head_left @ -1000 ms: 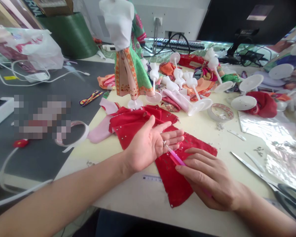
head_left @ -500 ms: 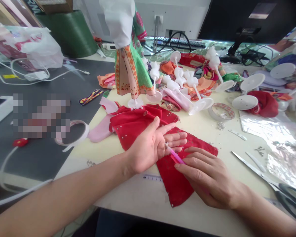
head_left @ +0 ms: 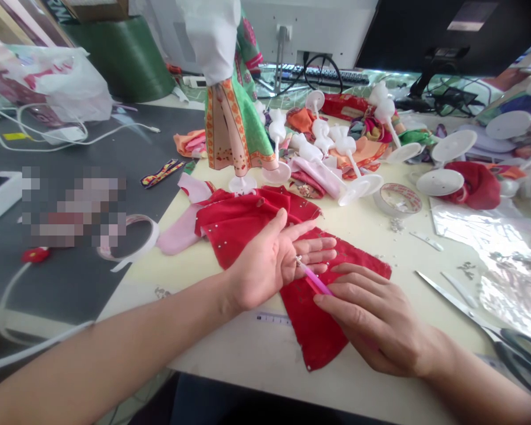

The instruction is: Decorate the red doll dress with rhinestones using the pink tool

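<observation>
My left hand [head_left: 277, 260] is palm up with its fingers stretched out, above a piece of red cloth [head_left: 318, 330]. A few small shiny beads [head_left: 298, 260] lie at the base of its fingers. With closed fingers my right hand [head_left: 376, 319] grips pink tweezers [head_left: 316, 280], whose tips reach the beads. The rear of the tweezers is hidden by the hand. Small pale beads dot the red cloth, which spreads on the table under and beyond both hands.
Black-handled scissors [head_left: 482, 321] lie at the right, near a clear plastic bag [head_left: 508, 271]. Tape rolls [head_left: 398, 200] sit on both sides. Behind the cloth stands a small white mannequin [head_left: 215, 44] in a printed skirt. White doll stands [head_left: 321, 139] and cloth pieces are heaped farther back.
Almost nothing differs. Both hands and the tweezers keep their places, and the view has shifted very slightly.
</observation>
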Demonstrator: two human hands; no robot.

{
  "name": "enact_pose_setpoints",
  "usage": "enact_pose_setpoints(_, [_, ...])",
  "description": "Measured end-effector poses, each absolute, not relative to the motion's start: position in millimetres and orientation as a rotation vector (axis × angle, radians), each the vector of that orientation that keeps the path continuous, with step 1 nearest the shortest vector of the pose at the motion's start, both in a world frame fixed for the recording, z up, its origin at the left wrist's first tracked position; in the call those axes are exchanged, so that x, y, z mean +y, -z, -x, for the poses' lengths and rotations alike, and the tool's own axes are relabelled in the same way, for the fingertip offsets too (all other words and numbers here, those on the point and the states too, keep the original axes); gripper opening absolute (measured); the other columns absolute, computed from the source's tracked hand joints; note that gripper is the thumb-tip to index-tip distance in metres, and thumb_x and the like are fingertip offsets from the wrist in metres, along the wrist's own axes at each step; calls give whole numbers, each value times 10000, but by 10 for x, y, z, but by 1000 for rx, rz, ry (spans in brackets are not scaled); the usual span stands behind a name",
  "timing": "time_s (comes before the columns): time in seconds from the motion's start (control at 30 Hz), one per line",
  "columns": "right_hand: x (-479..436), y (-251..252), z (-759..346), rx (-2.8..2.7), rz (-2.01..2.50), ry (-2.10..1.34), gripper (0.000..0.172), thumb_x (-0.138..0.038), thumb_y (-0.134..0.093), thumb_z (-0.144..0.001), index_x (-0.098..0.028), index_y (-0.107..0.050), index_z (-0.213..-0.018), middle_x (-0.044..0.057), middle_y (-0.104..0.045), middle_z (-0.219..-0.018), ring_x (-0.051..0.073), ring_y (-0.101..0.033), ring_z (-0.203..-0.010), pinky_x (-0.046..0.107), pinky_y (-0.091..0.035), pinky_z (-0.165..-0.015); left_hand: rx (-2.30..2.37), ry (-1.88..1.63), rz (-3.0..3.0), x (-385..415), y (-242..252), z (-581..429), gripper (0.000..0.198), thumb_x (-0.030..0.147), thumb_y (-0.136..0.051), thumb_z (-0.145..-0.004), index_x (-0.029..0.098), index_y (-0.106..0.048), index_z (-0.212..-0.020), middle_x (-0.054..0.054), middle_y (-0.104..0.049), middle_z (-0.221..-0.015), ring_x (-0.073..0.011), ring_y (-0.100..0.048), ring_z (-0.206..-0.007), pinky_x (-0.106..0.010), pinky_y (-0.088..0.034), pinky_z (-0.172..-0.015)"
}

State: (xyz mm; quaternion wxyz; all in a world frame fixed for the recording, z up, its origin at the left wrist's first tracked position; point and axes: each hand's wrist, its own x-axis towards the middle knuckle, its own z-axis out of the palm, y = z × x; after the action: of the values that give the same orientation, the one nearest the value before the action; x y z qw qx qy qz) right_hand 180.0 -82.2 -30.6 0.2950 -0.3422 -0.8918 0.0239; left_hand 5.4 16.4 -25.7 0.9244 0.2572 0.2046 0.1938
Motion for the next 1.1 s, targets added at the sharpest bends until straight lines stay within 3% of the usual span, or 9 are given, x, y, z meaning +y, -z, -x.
enact_pose_setpoints(0.3, [-830, 299, -1815, -2358, 913, -84, 329, 18, -490, -733, -62, -583, -1039, 99, -640, -816, 191, -590, -778, 430, -519, -795, 464, -381, -535, 188, 258, -64, 671, 586, -233, -914, 98, -422, -1333, -209, -604, -1199, -279, -583, -1109, -438, -338, -1033])
enact_pose_setpoints(0.57, [-825, 310, -1844, -2338, 941, -64, 335, 16, -490, -743, -73, -574, -1055, 102, -646, -837, 198, -617, -810, 430, -522, -815, 548, -391, -699, 174, 341, -53, 411, 404, -399, -929, 79, -648, -896, -136, -682, -938, -198, -650, -880, -336, -496, -859])
enact_pose_setpoints(0.87, [-826, 296, -1861, -2320, 953, -42, 345, -12, -489, -763, -105, -554, -1089, 90, -654, -855, 185, -613, -810, 438, -528, -823, 598, -360, -724, 181, 336, -54, 434, 436, -404, -921, 91, -660, -855, -129, -676, -944, -187, -652, -843, -317, -524, -791])
enact_pose_setpoints(1.1, [-822, 291, -1868, -2319, 960, -13, 342, 9, -499, -740, -86, -564, -1062, 95, -646, -829, 184, -597, -779, 435, -528, -803, 621, -338, -721, 175, 304, -65, 423, 385, -389, -934, 76, -648, -806, -116, -679, -758, -174, -659, -725, -310, -527, -747])
